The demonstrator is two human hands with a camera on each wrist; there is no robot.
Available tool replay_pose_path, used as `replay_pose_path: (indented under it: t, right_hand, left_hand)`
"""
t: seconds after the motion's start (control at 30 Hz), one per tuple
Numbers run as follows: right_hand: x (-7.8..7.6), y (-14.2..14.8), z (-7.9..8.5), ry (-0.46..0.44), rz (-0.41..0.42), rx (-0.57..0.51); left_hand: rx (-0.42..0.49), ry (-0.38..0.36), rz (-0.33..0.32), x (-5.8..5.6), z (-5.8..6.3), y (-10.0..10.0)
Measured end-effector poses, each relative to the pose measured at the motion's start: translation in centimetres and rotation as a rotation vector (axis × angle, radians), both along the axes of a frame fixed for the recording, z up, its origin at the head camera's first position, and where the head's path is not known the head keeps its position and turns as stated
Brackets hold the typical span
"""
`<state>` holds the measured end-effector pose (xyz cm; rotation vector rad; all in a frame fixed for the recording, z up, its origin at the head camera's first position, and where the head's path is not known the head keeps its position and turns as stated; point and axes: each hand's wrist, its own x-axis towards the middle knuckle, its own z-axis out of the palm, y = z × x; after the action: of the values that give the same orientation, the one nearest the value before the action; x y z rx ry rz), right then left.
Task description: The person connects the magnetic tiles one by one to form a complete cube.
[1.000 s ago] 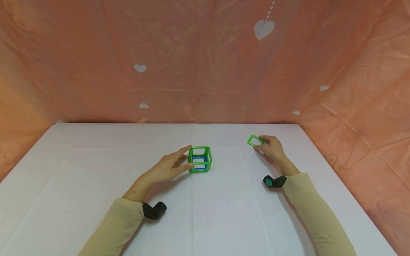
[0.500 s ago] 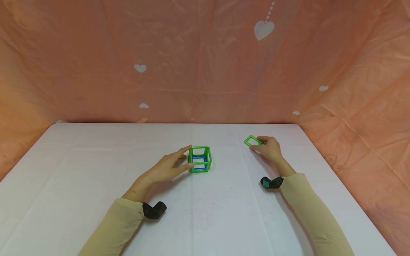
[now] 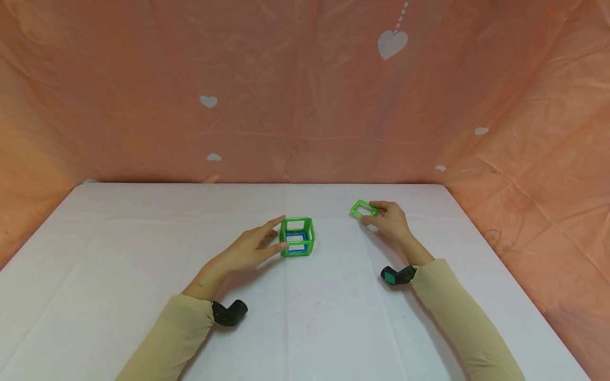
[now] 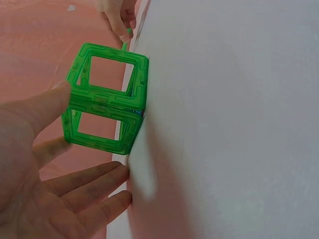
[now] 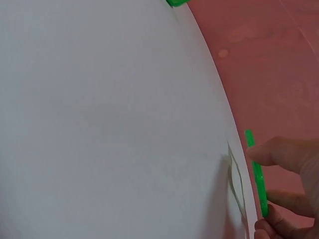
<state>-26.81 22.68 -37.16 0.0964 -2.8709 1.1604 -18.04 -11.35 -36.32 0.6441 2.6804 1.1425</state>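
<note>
A small cube frame of magnetic tiles [image 3: 300,243], green on its sides with a blue square at the bottom, stands on the white table. My left hand [image 3: 248,250] holds it from the left side, thumb at the near corner and forefinger at the far one. Its other fingers stretch out below the cube in the left wrist view. Right of the cube, my right hand [image 3: 392,218] pinches a single green square magnetic tile [image 3: 355,207] between thumb and fingers. The right wrist view shows this tile [image 5: 258,179] edge-on, raised above the tablecloth.
The white tablecloth [image 3: 324,328] covers the whole table, with creases along it. An orange curtain [image 3: 295,106] with pale hearts hangs behind the far edge and at both sides. Black wrist cameras [image 3: 230,313] sit at both cuffs.
My right hand has moved left with the green tile, closer to the cube. The left hand and the cube have stayed in place.
</note>
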Motion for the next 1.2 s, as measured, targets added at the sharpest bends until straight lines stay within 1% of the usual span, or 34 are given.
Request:
replay_pose_path:
  t: [0.27,0.53,0.87,0.93,1.07,1.2]
  right_hand:
    - [0.4,-1.4,0.2,0.021,0.036,-0.034]
    - [0.9,-2.5,0.8,-0.037,0.047,-0.068]
    - [1.5,-3.5,1.3,-0.016,0.089,-0.102]
    - [1.5,-3.7,1.3,0.001,0.104,-0.107]
    - [1.7,-4.2,1.4,0.077,0.158,-0.122]
    - [1.9,-4.6,1.5,0.125,0.202,-0.140]
  left_hand:
    - [0.002,0.008,-0.005,-0.1,0.0,-0.1]
    - [0.008,-0.008,0.005,0.0,-0.1,-0.1]
    - [0.020,-0.011,0.001,0.0,0.0,-0.1]
    - [0.017,-0.006,-0.001,0.0,-0.1,-0.1]
    - [0.014,-0.001,-0.001,0.0,-0.1,-0.1]
    - [0.012,-0.003,-0.001,0.0,-0.1,-0.1]
